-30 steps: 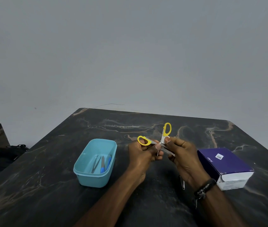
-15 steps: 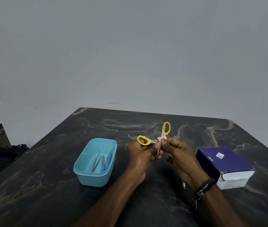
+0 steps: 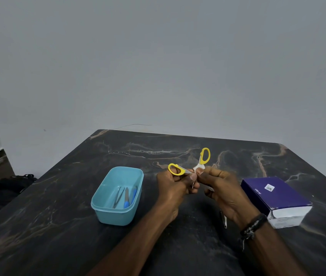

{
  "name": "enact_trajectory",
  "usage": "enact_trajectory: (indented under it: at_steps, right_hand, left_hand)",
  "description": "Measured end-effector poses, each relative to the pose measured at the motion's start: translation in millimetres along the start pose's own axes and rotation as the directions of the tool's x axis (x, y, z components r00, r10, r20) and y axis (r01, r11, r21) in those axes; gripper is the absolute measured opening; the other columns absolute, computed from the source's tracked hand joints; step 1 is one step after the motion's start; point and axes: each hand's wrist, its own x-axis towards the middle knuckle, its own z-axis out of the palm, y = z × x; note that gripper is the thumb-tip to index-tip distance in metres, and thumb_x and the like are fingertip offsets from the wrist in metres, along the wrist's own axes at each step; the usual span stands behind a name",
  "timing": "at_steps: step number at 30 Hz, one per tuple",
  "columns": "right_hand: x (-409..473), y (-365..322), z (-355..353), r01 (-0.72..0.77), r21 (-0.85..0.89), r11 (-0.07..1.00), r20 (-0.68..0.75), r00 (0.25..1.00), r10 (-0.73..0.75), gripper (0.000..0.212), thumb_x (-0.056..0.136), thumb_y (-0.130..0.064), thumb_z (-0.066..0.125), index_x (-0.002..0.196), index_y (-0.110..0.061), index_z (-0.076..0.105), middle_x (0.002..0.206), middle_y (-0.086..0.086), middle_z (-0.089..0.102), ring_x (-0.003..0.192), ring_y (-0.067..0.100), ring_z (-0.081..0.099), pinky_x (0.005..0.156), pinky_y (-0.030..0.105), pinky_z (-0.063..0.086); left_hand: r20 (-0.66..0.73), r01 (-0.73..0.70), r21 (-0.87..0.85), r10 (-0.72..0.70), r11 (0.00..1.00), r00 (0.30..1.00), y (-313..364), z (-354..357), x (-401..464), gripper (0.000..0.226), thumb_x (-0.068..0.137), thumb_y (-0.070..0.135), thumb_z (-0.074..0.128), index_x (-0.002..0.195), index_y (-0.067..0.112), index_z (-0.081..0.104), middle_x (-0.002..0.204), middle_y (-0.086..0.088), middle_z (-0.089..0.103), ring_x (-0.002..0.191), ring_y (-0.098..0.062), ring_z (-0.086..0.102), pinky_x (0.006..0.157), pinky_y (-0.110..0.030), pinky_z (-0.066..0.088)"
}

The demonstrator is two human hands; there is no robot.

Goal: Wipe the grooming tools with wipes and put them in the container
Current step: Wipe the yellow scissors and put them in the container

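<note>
Small scissors with yellow handles [image 3: 204,155] are held spread apart above the table, handles pointing away from me. My left hand [image 3: 175,186] grips them near the pivot, below the left handle. My right hand [image 3: 221,189] pinches a small white wipe [image 3: 198,166] against the arm of the right handle. The blades are mostly hidden between my hands. A light blue plastic container [image 3: 106,212] stands left of my hands and holds tweezers [image 3: 118,196] and a blue-handled tool [image 3: 126,198].
A purple and white box [image 3: 275,198] lies right of my right hand. A thin metal tool [image 3: 224,220] rests on the dark marble table [image 3: 58,226] under my right wrist. A grey wall stands behind the table's far edge.
My right hand has slid the wipe up from the blade area toward the right handle's arm. The scissors stay spread in my left hand. The view has shifted slightly.
</note>
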Motion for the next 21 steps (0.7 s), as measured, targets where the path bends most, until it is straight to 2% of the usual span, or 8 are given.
enact_trajectory:
  at_steps: [5,10,14,18,21]
  right_hand:
    - [0.8,0.0,-0.9,0.010,0.045,0.999,-0.055,0.998,-0.008,0.022,0.083,-0.030,0.069,0.095,-0.014,0.076,0.097,0.008,0.075,0.087,0.020,0.059,0.072,0.035,0.041]
    - [0.5,0.2,0.2,0.031,0.057,0.998,-0.106,0.994,-0.024,0.023,0.081,-0.026,0.072,0.099,-0.012,0.073,0.099,0.009,0.074,0.086,0.019,0.060,0.067,0.032,0.041]
    - [0.5,0.4,-1.5,0.014,0.031,0.999,-0.052,0.999,-0.012,0.011,0.084,-0.024,0.069,0.080,-0.017,0.075,0.092,0.007,0.074,0.085,0.022,0.057,0.070,0.035,0.041]
    - [-1.4,-1.7,0.3,-0.015,0.007,1.000,0.010,1.000,0.015,0.015,0.089,-0.021,0.062,0.092,-0.015,0.076,0.080,-0.001,0.072,0.079,0.015,0.057,0.070,0.031,0.040]
    - [-0.4,-1.1,-0.2,-0.017,0.048,0.999,-0.006,1.000,0.017,0.017,0.086,-0.022,0.064,0.096,-0.013,0.075,0.090,0.003,0.075,0.086,0.018,0.061,0.077,0.036,0.042]
  left_hand:
    - [0.013,0.003,-0.005,-0.003,1.000,1.000,0.1,4.2,-1.4,0.005,0.083,-0.005,0.067,0.086,-0.008,0.064,0.069,-0.013,0.069,0.054,-0.018,0.064,0.052,-0.029,0.056]
    - [0.006,0.008,0.005,-0.008,1.000,1.000,1.0,1.5,-0.4,0.005,0.082,-0.005,0.067,0.082,-0.002,0.064,0.069,-0.014,0.067,0.054,-0.018,0.065,0.051,-0.028,0.056]
    - [0.015,0.006,0.015,-0.006,1.000,1.000,-0.2,2.5,-0.7,0.006,0.083,-0.006,0.066,0.088,-0.008,0.064,0.072,-0.015,0.068,0.054,-0.018,0.065,0.051,-0.027,0.055]
    - [0.006,0.016,0.023,-0.016,1.000,1.000,-1.6,-0.1,1.1,0.005,0.084,-0.005,0.065,0.087,-0.008,0.064,0.072,-0.017,0.068,0.055,-0.018,0.064,0.051,-0.027,0.055]
    - [0.017,0.032,0.027,-0.032,0.999,0.999,-3.2,0.4,1.2,0.007,0.083,-0.004,0.066,0.089,-0.009,0.064,0.073,-0.016,0.068,0.054,-0.017,0.065,0.050,-0.027,0.054]
